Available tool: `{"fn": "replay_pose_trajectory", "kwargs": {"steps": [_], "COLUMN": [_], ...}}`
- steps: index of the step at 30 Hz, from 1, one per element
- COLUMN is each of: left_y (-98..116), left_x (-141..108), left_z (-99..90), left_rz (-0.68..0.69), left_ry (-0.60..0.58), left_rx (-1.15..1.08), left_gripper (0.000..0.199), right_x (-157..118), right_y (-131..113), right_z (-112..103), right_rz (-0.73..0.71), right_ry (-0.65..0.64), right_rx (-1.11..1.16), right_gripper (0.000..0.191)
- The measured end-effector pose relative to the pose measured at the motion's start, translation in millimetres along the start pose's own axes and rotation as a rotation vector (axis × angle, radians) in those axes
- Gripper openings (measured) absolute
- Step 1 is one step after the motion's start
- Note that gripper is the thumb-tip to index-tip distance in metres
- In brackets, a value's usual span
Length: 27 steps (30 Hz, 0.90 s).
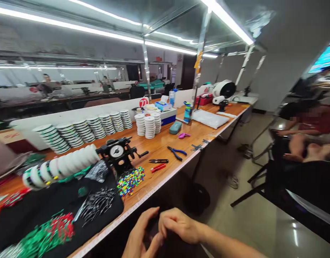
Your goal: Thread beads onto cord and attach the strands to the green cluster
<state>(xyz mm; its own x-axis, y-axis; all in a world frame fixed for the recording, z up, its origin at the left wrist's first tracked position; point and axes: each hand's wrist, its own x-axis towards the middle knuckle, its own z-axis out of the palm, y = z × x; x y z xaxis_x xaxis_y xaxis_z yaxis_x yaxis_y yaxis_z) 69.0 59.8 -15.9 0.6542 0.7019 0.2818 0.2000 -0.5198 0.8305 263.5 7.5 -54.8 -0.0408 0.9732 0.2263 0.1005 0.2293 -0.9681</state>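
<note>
Both of my hands are low in the view, in front of the table's edge and close together. The thumb and index finger of my left hand (143, 233) are spread apart, with nothing visible between them. My right hand (178, 225) has its fingers curled near the left thumb; whether they hold anything is hidden. Nearest on the table are colourful beads (131, 181), a red lighter (158, 167), black snips (159, 161) and blue-handled pliers (177, 152). A black winding device (118, 152) carries a row of white spools (63, 165).
On the black mat (57, 200) lie black pieces (99, 204) and green and red cords (47, 233). Stacked white spools (149, 127) stand behind. Beyond are a teal case (175, 127) and a pink scoop (183, 135). A person (315, 122) sits at the right.
</note>
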Motion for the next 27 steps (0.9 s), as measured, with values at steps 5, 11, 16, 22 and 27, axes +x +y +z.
{"fn": "replay_pose_trajectory", "kwargs": {"steps": [5, 11, 16, 22, 27], "left_y": [14.3, 21.9, 23.9, 28.3, 30.2], "left_x": [-20.2, -52.7, -53.9, -46.8, -52.8], "left_z": [-16.7, -32.4, -24.0, -14.5, -22.8], "left_rz": [-0.284, -0.227, 0.004, 0.189, 0.179], "left_ry": [0.082, 0.190, 0.179, 0.108, 0.104], "left_rx": [0.057, 0.270, 0.457, 0.589, 0.618], "left_gripper": [0.037, 0.023, 0.014, 0.016, 0.013], "right_x": [-21.7, -43.4, -63.3, -28.0, -25.2], "right_y": [-30.0, 32.0, 38.6, -32.9, -33.3], "right_z": [-71.3, -132.5, -63.1, 27.8, 50.4], "right_rz": [-0.047, 0.358, 0.520, 0.113, 0.252], "right_ry": [0.550, 0.734, 0.332, -0.110, -0.180], "right_rx": [0.547, 0.299, -0.357, -0.068, 0.080], "right_gripper": [0.038, 0.038, 0.034, 0.034, 0.043]}}
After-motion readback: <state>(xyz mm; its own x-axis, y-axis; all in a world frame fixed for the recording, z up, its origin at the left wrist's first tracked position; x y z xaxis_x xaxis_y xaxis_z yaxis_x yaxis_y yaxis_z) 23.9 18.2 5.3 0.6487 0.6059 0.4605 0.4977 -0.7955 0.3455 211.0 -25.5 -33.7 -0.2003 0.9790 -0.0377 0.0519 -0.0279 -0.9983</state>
